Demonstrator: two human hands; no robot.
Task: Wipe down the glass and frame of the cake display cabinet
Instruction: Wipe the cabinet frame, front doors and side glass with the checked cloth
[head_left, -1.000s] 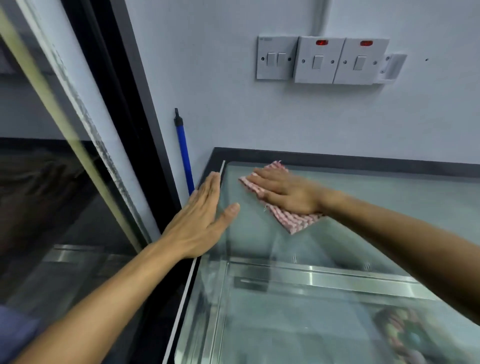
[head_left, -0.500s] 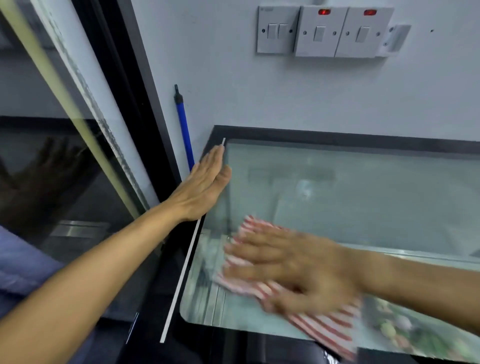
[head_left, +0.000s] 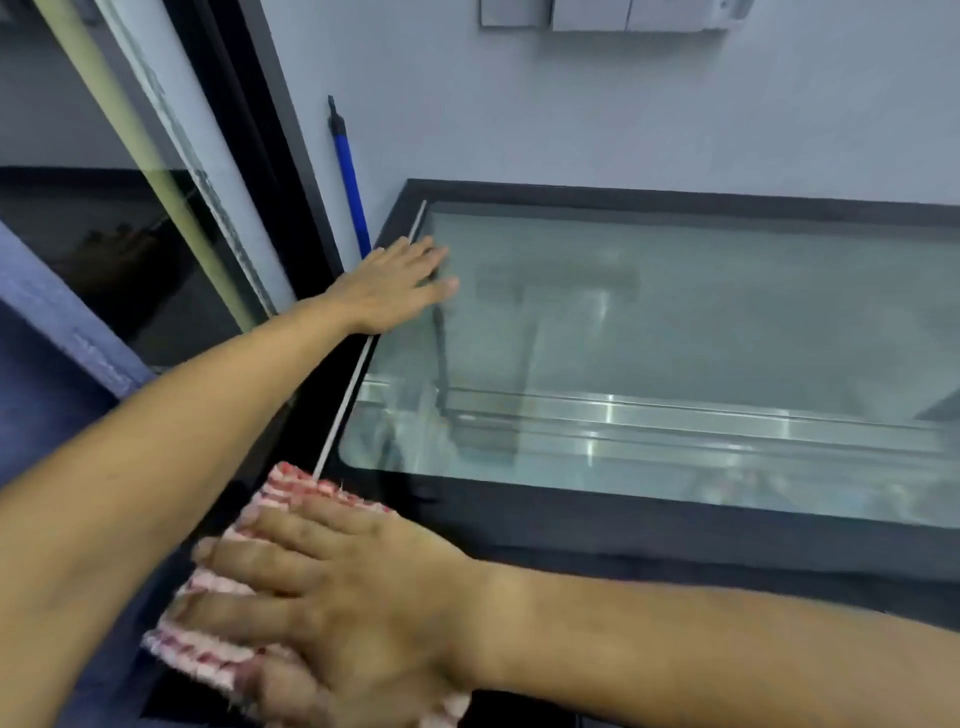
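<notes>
Two hands are working on the cake display cabinet, whose top glass (head_left: 701, 322) is lying flat inside a black frame (head_left: 675, 540) against the wall (head_left: 623, 114). The right hand (head_left: 358, 613) is lying flat, fingers straight and spread wide, pressing a red-and-white striped cloth (head_left: 208, 649) onto the near left corner of the frame (the cloth is blurred, so its folds cannot be told). The left hand (head_left: 395, 286) is resting palm down on the far left edge, fingers straight and close together, with fingertips reaching onto the glass; it is holding nothing. A thin white strip (head_left: 345, 400) is running along the left side of the frame between the two hands. A blue pole (head_left: 349, 182) is leaning against the wall just beyond the left hand. Wall switch plates (head_left: 613, 15) are showing at the top edge.
</notes>
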